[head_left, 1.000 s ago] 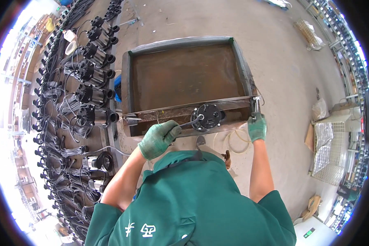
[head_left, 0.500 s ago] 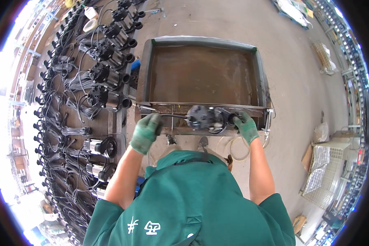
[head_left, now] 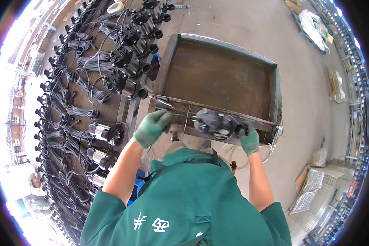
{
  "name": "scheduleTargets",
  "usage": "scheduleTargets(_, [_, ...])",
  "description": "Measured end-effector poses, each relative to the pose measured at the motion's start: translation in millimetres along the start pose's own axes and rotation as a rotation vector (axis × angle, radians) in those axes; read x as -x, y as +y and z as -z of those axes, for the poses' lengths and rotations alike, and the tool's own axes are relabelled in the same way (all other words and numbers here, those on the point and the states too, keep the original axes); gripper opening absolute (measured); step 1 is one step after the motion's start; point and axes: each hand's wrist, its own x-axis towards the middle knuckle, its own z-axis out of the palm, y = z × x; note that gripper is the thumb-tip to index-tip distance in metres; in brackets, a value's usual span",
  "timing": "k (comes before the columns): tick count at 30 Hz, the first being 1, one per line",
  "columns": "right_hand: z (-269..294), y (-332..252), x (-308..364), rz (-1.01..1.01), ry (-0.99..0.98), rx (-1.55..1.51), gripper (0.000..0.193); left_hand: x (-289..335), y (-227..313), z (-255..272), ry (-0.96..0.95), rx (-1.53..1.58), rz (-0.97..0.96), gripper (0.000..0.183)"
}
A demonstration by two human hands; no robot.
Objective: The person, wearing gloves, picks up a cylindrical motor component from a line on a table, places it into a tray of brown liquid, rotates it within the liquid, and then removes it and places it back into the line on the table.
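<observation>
Both gloved hands were on a black pump (head_left: 217,123) over the rusty metal tray's (head_left: 274,78) near edge: left hand (head_left: 152,127) gripping its handle, right hand (head_left: 248,138) holding its end.

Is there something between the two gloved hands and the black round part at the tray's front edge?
Nothing visible. The right hand already grips the black round part at its right side. The left hand holds a thin rod that reaches the part, above the metal tray.
</observation>
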Motion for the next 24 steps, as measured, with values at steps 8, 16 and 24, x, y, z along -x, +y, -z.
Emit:
scheduleTargets(8, [-40.1,96.0,-17.7,0.014,0.046,-0.098,0.035,-40.0,17.5,-81.4,-0.121,-0.400,-0.517,0.024])
scheduleTargets(16, [20.5,69.8,-24.5,-0.289,-0.326,-0.354,0.051,11.2,48.3,88.7,0.212,-1.087,-0.458,0.031])
scheduleTargets(24, [-25.9,-131.6,-17.3,-0.464,-0.571,-0.738,0.059,64.5,41.9,202.1,0.399,-1.418,-0.339,0.038])
